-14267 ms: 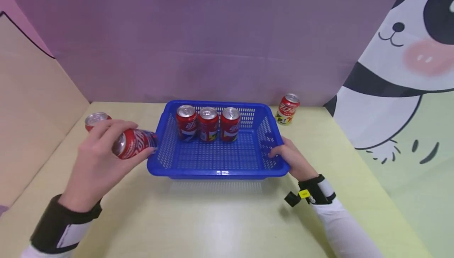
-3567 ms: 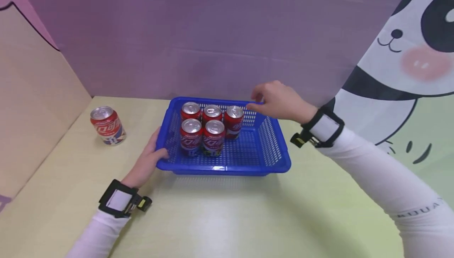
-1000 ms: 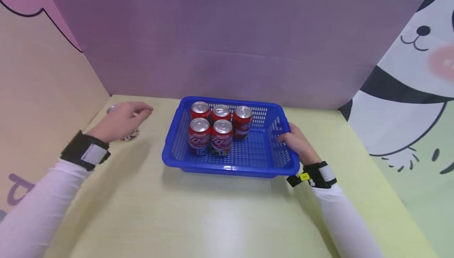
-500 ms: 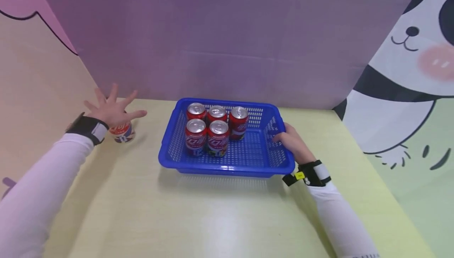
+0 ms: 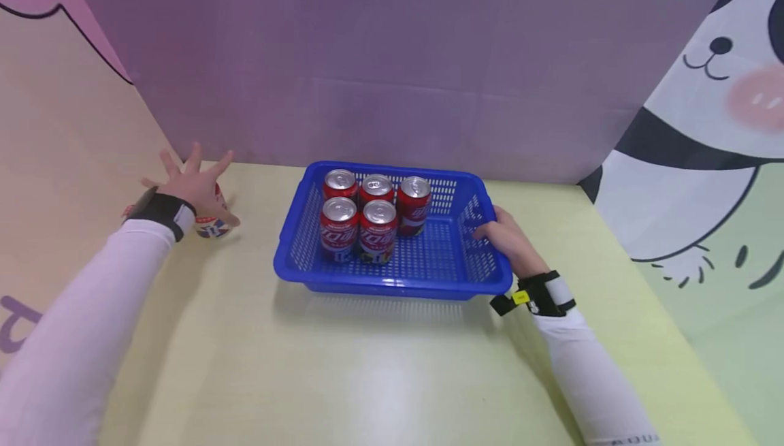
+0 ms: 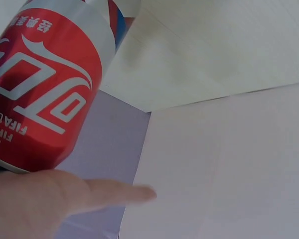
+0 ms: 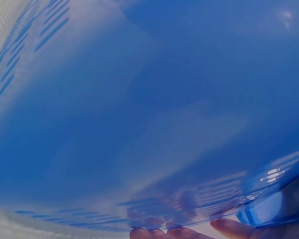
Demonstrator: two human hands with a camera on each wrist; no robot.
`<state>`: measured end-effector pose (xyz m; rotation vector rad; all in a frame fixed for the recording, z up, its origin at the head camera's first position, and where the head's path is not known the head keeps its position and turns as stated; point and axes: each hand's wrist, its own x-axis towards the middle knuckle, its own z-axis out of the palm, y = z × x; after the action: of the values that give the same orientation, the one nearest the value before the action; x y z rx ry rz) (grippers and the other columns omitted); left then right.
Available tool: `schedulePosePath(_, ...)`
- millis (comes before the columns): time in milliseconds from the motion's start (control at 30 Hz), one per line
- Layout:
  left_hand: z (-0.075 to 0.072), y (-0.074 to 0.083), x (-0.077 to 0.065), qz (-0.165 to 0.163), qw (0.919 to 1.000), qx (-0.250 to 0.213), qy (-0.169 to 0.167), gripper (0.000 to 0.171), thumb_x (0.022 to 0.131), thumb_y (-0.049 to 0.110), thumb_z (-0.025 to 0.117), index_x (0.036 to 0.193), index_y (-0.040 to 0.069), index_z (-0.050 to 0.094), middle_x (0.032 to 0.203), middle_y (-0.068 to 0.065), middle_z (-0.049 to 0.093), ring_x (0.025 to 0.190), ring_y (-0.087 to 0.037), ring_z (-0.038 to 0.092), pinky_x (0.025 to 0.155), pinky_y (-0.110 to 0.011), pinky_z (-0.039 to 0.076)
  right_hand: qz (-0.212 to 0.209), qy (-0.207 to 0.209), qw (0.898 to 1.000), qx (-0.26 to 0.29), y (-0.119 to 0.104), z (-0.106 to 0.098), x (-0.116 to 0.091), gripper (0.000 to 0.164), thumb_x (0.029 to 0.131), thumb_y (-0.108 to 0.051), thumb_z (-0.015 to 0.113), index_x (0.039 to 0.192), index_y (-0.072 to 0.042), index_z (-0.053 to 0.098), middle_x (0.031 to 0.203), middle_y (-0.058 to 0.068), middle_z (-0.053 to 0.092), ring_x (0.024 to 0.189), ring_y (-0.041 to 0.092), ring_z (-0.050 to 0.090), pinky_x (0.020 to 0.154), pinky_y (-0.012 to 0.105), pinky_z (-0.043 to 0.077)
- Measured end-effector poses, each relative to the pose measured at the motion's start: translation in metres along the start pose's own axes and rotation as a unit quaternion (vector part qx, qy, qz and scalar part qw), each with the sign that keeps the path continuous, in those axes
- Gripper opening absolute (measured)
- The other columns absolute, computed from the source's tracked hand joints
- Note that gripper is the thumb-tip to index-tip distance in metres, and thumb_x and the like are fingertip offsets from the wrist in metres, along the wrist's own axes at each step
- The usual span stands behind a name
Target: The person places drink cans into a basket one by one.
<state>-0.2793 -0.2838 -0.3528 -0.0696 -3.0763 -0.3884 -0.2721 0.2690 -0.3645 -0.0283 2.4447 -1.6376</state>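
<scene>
With fingers spread wide, my left hand [image 5: 194, 189] is over a red soda can [image 5: 211, 227] standing at the table's left side. The hand hides most of that can in the head view. In the left wrist view the same can [image 6: 45, 84] looms large, close to the palm, its lettering upside down; the fingers do not wrap it. My right hand [image 5: 511, 242] grips the right rim of a blue plastic basket [image 5: 392, 282], thumb inside. Several red soda cans [image 5: 378, 231] stand upright in the basket's left and middle, in two rows.
The basket's right part shows bare mesh floor [image 5: 437, 248]. A purple backdrop [image 5: 392, 65] rises behind the pale table [image 5: 367, 364]. A beige panel [image 5: 73, 133] borders the left, near the lone can, and a panda-print panel [image 5: 692, 208] the right.
Since the oldest frame, the basket has gained two cans, and the back-right can has left its spot. Lately my left hand has spread its fingers by the left can; the right hand keeps its rim grip.
</scene>
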Motion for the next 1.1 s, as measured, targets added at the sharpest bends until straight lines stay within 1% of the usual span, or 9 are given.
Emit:
schedulePosePath(100,-0.004,0.001,0.002,0.008,0.9999,-0.009,-0.010,0.137,0.054,0.048,0.094,0.159,0.026,0.008,0.154,-0.031,-0.021,0.118,-0.064,-0.037,0.071,-0.090,0.006,0.003,-0.003,1.000,0.005,-0.001,-0.001,-0.001,0.071,0.082,0.000,0.054,0.148,0.002,0.029,0.130,0.027,0.050,0.105,0.039,0.057,0.082,0.045,0.053)
schedulePosePath(200,-0.004,-0.001,0.004,0.014,0.9998,0.002,-0.014,0.134,0.055,0.038,0.095,0.159,0.020,0.012,0.152,-0.038,-0.012,0.118,-0.074,-0.024,0.070,-0.088,0.017,0.003,-0.007,1.000,0.009,-0.002,0.000,0.000,0.071,0.081,0.000,0.054,0.147,0.003,0.029,0.129,0.028,0.051,0.102,0.038,0.058,0.081,0.044,0.054)
schedulePosePath(367,-0.004,-0.002,0.008,0.024,0.9995,0.014,-0.017,0.133,0.054,0.028,0.096,0.158,0.015,0.014,0.148,-0.044,0.004,0.121,-0.078,-0.002,0.085,-0.086,0.009,0.008,-0.002,1.000,0.016,-0.002,0.001,0.001,0.069,0.080,0.001,0.054,0.145,0.003,0.031,0.127,0.028,0.052,0.099,0.037,0.060,0.079,0.043,0.055)
schedulePosePath(467,-0.004,-0.001,0.010,0.025,0.9992,0.020,-0.023,0.131,0.055,0.027,0.095,0.157,0.013,0.016,0.144,-0.044,0.018,0.124,-0.072,0.017,0.092,-0.084,0.010,0.010,0.000,1.000,0.019,-0.002,0.000,0.000,0.069,0.080,0.001,0.054,0.145,0.003,0.032,0.126,0.028,0.052,0.097,0.037,0.061,0.077,0.043,0.055)
schedulePosePath(567,-0.003,-0.002,0.011,0.023,0.9992,0.022,-0.023,0.118,0.055,0.028,0.095,0.151,0.006,0.030,0.129,-0.041,0.042,0.114,-0.062,0.041,0.089,-0.078,0.030,0.010,0.001,1.000,0.023,-0.002,0.000,-0.001,0.069,0.080,0.001,0.054,0.146,0.003,0.031,0.126,0.029,0.053,0.097,0.038,0.061,0.076,0.044,0.056)
schedulePosePath(633,-0.002,-0.003,0.010,0.025,0.9993,0.019,-0.020,0.099,0.054,0.030,0.095,0.135,0.000,0.047,0.109,-0.035,0.057,0.098,-0.052,0.053,0.079,-0.068,0.043,0.011,0.002,1.000,0.023,-0.002,0.001,-0.002,0.069,0.080,0.001,0.054,0.146,0.003,0.032,0.126,0.028,0.053,0.098,0.038,0.061,0.076,0.044,0.055)
schedulePosePath(700,-0.001,-0.005,0.009,0.026,0.9994,0.015,-0.018,0.078,0.053,0.031,0.094,0.113,-0.003,0.056,0.090,-0.026,0.062,0.083,-0.044,0.057,0.067,-0.057,0.048,0.010,0.001,1.000,0.021,-0.002,0.001,-0.002,0.069,0.080,0.001,0.054,0.145,0.003,0.032,0.126,0.028,0.053,0.099,0.038,0.060,0.077,0.043,0.055)
schedulePosePath(800,-0.002,-0.006,0.007,0.029,0.9994,0.009,-0.018,0.061,0.054,0.032,0.093,0.089,0.000,0.055,0.076,-0.015,0.060,0.072,-0.037,0.056,0.057,-0.046,0.046,0.012,0.001,1.000,0.019,-0.002,0.002,-0.002,0.069,0.080,0.001,0.055,0.145,0.002,0.033,0.127,0.028,0.053,0.101,0.039,0.060,0.078,0.044,0.055)
schedulePosePath(1100,-0.006,0.002,0.006,0.019,0.9996,0.000,-0.021,0.055,0.059,0.030,0.091,0.090,0.001,0.055,0.077,-0.016,0.060,0.071,-0.037,0.056,0.055,-0.046,0.045,0.014,0.005,1.000,0.012,-0.002,0.000,-0.001,0.070,0.081,0.000,0.055,0.147,0.001,0.031,0.130,0.026,0.052,0.105,0.040,0.058,0.082,0.046,0.053)
